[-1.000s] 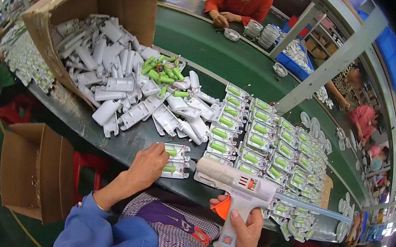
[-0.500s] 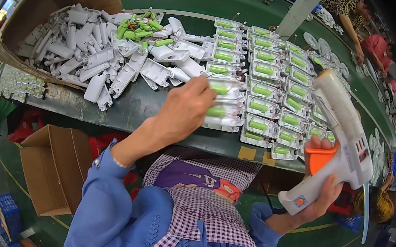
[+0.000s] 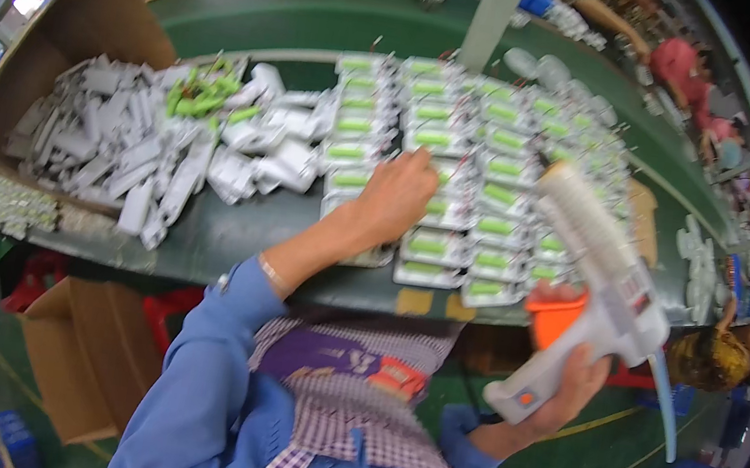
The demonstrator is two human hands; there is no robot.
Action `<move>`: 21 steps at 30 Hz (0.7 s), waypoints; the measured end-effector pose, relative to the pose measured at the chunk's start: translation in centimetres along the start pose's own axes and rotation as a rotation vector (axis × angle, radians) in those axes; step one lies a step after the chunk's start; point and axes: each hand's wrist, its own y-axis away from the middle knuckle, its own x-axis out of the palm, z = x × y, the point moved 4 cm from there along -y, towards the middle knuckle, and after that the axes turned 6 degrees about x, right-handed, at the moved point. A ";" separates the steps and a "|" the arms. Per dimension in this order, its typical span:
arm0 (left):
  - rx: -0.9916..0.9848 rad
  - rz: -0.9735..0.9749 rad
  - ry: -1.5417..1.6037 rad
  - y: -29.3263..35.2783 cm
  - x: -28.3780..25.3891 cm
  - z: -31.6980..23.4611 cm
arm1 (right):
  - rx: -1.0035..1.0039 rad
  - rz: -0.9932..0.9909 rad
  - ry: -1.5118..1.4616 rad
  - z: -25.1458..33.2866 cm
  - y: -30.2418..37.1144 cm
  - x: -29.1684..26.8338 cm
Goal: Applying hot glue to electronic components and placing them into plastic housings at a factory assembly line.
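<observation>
My right hand (image 3: 575,385) grips a white glue gun (image 3: 616,308) with an orange trigger (image 3: 557,322). A thick pale glue stick (image 3: 672,425) juts from its back end, and its nozzle points up and left over the casings. My left hand (image 3: 396,197) is closed, fingers bent down on the second column of white plastic casings (image 3: 435,247); whatever its fingertips pinch is hidden. Each casing in these columns holds a green battery cell (image 3: 495,226) with thin wires.
Left of the columns, loose white shells (image 3: 264,144) and a heap of green cells (image 3: 202,93) lie by a cardboard box (image 3: 150,34) full of white parts. A metal post (image 3: 496,18) rises behind. Below stands another carton (image 3: 93,358). Several people work around the table.
The whole view has shifted, bringing the casings leftward in the picture. My left hand has moved from the leftmost column to the second column. The glue gun stays in my right hand.
</observation>
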 end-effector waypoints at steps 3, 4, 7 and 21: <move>-0.028 0.056 0.011 0.0 0.1 -1.1 | 0.042 0.029 -0.041 -0.2 0.9 -0.4; -0.033 0.088 0.016 0.2 -0.3 -1.3 | 0.032 0.061 -0.124 -0.7 1.0 0.0; -0.004 0.079 -0.086 1.0 -0.5 -1.8 | 0.085 0.047 -0.254 -1.0 1.4 0.9; 0.019 -0.150 0.159 0.4 -2.0 0.1 | 0.059 0.047 -0.057 -0.7 0.6 2.5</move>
